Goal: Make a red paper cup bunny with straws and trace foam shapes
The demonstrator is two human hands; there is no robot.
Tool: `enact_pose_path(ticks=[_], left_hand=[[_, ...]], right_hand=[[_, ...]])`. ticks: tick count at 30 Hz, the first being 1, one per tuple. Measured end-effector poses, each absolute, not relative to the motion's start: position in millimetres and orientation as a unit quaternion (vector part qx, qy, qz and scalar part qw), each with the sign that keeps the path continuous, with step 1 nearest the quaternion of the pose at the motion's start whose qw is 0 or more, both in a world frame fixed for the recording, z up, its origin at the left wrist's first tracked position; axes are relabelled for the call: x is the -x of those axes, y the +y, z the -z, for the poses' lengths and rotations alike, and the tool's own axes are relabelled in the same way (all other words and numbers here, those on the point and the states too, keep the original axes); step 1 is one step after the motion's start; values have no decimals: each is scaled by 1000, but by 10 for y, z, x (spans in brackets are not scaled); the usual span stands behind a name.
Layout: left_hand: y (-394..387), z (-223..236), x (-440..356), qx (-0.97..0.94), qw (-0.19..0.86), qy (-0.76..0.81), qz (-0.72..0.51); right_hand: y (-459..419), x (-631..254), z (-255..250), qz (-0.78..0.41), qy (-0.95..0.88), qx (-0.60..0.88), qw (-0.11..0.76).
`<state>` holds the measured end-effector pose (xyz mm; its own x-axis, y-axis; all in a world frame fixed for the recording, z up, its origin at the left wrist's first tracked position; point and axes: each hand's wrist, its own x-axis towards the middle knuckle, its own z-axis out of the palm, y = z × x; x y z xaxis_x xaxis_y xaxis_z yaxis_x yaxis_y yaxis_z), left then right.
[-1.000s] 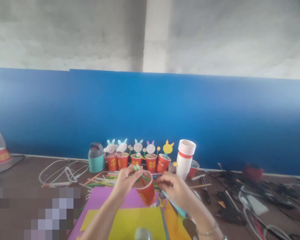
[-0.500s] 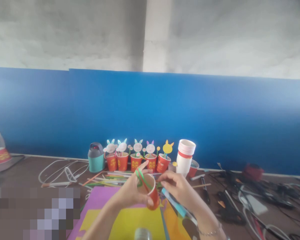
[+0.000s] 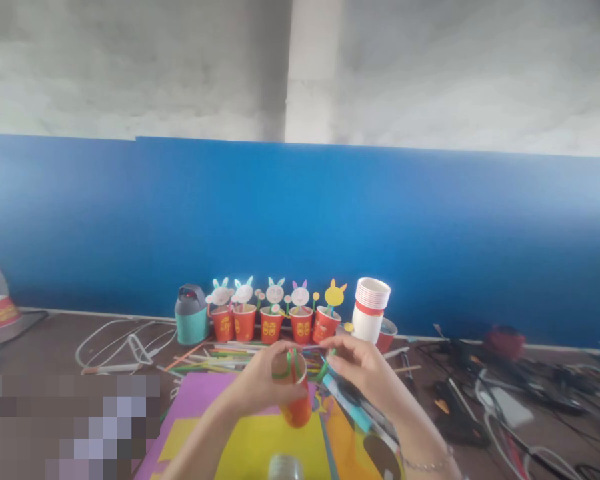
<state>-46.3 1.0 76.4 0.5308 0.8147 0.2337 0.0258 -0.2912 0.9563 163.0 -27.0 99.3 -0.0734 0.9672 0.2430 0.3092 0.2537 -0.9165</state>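
Observation:
My left hand (image 3: 266,377) is wrapped round a red paper cup (image 3: 298,408), held over the yellow paper. Green straw-like strips (image 3: 293,363) stand in the cup's mouth. To the right, my right hand (image 3: 363,363) has its thumb and fingers pinched on another green strip (image 3: 329,365), a little apart from the cup. The fingers partly hide that strip, and its exact kind is unclear. Below my right hand lies a light blue marker-like stick (image 3: 347,403). Yellow (image 3: 260,443) and purple paper sheets (image 3: 200,393) lie under my left forearm.
Several red cups (image 3: 271,327) with paper rabbit faces line the back by the blue partition (image 3: 300,213). A stack of white paper cups (image 3: 367,323) stands right of them, a teal-and-grey container (image 3: 192,317) left. Loose coloured sticks (image 3: 220,360) lie in front. Cables (image 3: 545,373) clutter the right.
My left hand has turned the cup more upright. My right hand has risen slightly, and a green strip now shows at its fingertips.

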Motion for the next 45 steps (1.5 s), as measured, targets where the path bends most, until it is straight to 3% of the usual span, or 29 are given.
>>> enact_pose_path(ticks=[3,8,15,21,30,38,45], left_hand=[[57,-709,427,-671,531,277,-437],[130,-650,392,-612,544,303,-487],[103,-693,386,-579,529,313,-536],[119,-651,361,-587,476,340,-560],[78,-636,317,-589,443,357,-575],[29,-761,360,-608,508,308,-528],[51,-737,390,-603,437,364,-559]], right_hand=[[-251,-1520,-978,-400,-586,466,528],[-270,-1343,-850,-501,-608,421,450],[-240,-1083,-801,-479,-632,482,373],[-259,-1137,-852,-476,-623,503,363],[-290,-1150,-876,-478,-630,465,398],[-259,-1124,-801,-494,-624,449,406],[-264,-1102,-750,-517,-612,428,418]])
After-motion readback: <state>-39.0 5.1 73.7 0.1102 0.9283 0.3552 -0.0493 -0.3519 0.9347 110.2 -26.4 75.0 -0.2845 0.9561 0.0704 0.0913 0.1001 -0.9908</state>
